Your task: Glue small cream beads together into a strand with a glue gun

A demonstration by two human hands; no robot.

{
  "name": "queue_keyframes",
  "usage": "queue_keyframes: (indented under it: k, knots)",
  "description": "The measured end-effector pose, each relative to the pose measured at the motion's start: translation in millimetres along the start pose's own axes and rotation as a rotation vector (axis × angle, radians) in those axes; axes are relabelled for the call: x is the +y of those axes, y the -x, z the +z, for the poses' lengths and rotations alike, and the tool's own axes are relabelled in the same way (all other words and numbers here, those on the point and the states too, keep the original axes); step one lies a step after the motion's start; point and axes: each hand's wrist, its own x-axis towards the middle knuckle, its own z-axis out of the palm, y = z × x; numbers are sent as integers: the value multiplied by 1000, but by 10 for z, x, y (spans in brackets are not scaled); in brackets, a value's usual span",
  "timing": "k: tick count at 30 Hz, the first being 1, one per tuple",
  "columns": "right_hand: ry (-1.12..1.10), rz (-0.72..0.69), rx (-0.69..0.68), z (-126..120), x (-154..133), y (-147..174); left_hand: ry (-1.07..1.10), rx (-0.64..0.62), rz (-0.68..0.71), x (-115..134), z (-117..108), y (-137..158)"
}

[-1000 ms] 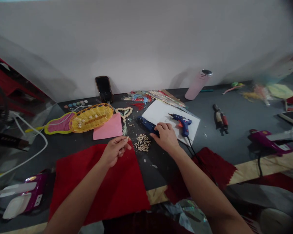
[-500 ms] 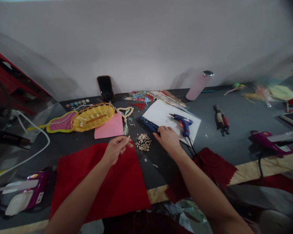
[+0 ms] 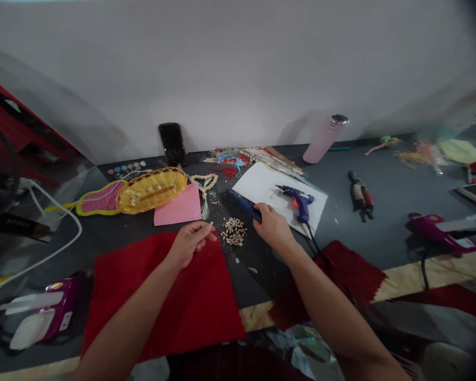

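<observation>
My left hand (image 3: 191, 243) is over the upper right part of the red cloth (image 3: 170, 301), with thumb and forefinger pinching a small pale wooden peg (image 3: 211, 224). Just to its right, similar short pegs lie in a loose pile (image 3: 234, 232) on the dark table. My right hand (image 3: 273, 225) has its fingers closed on the near end of a long dark-blue tool (image 3: 244, 204), whose exact kind I cannot make out. That tool lies beside the left edge of the white paper (image 3: 257, 177). A blue glue gun (image 3: 297, 201) rests on the paper.
Left of the pegs are a yellow woven basket (image 3: 153, 191), pink paper (image 3: 178, 206) and a beaded string (image 3: 204, 182). A phone (image 3: 172, 144) leans on the wall; a pink tumbler (image 3: 325, 140) stands at the back. Pliers (image 3: 360, 194) and a purple device (image 3: 440, 233) lie right.
My right hand has closed around the near end of the dark-blue tool, which has shifted slightly. My left hand keeps its pinch on the peg, nearly still.
</observation>
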Motion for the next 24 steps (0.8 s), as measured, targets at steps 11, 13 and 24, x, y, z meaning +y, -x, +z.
queue_keyframes:
  k: [11, 13, 24]
  knots:
    - [-843, 125, 85, -3, -11, -32, -31, -20, -1, 4, 3, 0]
    - [-929, 144, 70, -6, -43, -28, -37, -28, 2, 0, -2, -3]
    - [-1109, 159, 139, 107, -28, -41, -41, -43, 15, -7, 2, 7]
